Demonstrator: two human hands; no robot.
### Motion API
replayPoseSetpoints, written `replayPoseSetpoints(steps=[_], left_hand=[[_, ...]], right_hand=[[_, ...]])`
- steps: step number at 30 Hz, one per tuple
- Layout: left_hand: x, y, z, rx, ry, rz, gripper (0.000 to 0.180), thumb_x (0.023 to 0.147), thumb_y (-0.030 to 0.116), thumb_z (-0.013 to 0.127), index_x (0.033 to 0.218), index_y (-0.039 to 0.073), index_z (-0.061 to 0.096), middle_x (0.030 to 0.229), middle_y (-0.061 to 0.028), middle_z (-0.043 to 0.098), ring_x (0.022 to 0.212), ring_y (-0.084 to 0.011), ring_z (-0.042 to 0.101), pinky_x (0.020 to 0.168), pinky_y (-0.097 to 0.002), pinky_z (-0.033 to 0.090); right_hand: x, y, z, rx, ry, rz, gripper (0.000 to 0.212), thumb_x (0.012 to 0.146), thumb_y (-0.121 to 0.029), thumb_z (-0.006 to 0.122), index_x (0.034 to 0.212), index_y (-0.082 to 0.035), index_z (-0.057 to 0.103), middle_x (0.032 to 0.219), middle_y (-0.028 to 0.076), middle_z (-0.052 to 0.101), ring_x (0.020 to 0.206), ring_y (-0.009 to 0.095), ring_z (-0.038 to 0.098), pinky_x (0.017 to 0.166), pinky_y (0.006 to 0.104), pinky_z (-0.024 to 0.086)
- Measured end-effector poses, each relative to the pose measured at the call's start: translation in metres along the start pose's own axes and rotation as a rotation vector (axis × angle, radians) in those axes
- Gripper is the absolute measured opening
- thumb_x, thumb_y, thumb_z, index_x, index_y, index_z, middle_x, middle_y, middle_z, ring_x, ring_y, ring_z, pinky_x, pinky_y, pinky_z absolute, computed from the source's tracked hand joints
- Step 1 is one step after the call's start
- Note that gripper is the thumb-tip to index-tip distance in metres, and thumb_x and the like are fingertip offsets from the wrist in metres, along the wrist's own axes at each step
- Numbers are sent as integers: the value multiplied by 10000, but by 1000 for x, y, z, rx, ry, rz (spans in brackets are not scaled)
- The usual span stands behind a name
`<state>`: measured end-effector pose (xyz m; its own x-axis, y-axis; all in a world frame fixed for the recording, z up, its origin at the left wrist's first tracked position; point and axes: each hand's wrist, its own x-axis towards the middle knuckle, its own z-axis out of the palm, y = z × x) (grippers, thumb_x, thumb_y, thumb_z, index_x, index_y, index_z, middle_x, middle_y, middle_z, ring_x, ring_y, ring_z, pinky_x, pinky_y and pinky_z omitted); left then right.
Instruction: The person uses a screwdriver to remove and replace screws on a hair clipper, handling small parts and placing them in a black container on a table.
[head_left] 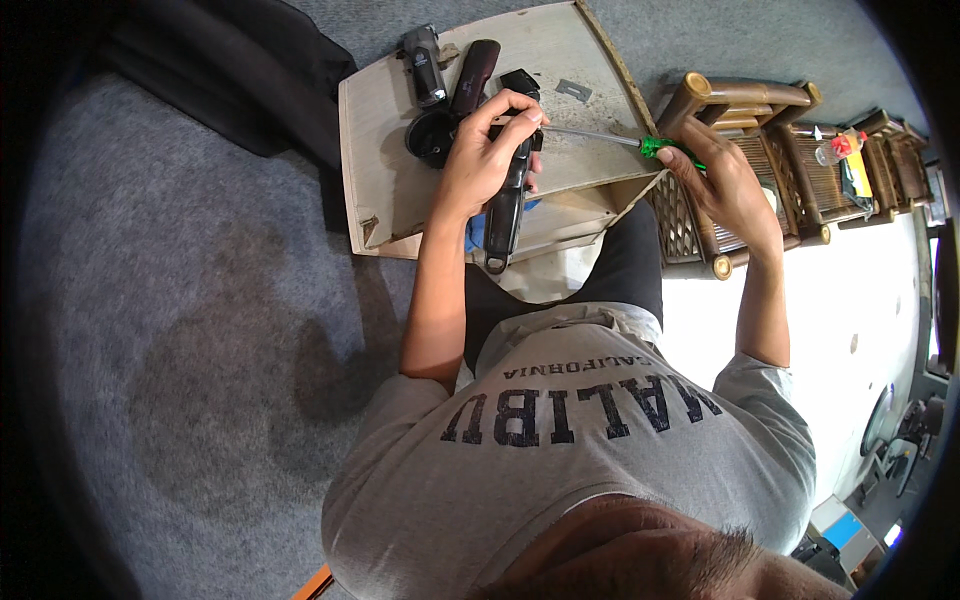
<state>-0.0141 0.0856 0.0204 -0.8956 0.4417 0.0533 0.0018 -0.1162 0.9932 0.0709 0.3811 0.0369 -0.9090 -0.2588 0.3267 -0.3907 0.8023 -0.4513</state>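
My left hand (pixel 482 155) is closed around a black hair clipper (pixel 503 225), its lower end pointing back toward me over the table's near edge. From the right, my right hand (pixel 728 185) grips the green handle of a screwdriver (pixel 655 148). The screwdriver's metal shaft reaches left to the clipper's upper part, by my left fingers; whether its tip touches a screw is hidden. Beyond my left hand lie a black-and-grey clipper (pixel 427 75) and a dark maroon clipper (pixel 475 75). Beside them is a round black bowl (pixel 428 138). A small flat grey metal piece (pixel 573 91) rests farther right.
The pale wooden table (pixel 385 195) has a raised rim and dark specks scattered across its right part. Something blue (pixel 474 236) shows below its near edge. Bamboo furniture (pixel 740 95) stands at the right, with a plastic bottle (pixel 832 152) on it. Black cloth (pixel 240 70) hangs at the left.
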Motion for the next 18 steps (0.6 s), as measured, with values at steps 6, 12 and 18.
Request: replayPoseSetpoints(steps=[6,12,18], left_hand=[[14,11,6,158,21,-81,165,1032,239,672,1048,75,663,957,-30,643,653,-123,655,492,-307,568],[34,15,10,236,-83,-119,202,973,245,715,1074,76,671,908,-33,609,639,-123,662,485,-315,578],[49,19,13,261,-113,-158,216,993,261,673,1094,69,672,947,-47,609,638,-126,665,482,-321,592]], right_hand=[[3,-5,4,68,182,-47,314,950,-234,772,1063,14,614,923,151,635,904,346,715,725,481,543],[-5,18,11,113,110,134,327,951,-222,772,1086,4,580,992,138,625,920,364,714,725,487,545],[-2,26,13,-4,135,53,330,1016,-265,704,1164,19,624,1098,169,657,951,367,714,785,474,546]])
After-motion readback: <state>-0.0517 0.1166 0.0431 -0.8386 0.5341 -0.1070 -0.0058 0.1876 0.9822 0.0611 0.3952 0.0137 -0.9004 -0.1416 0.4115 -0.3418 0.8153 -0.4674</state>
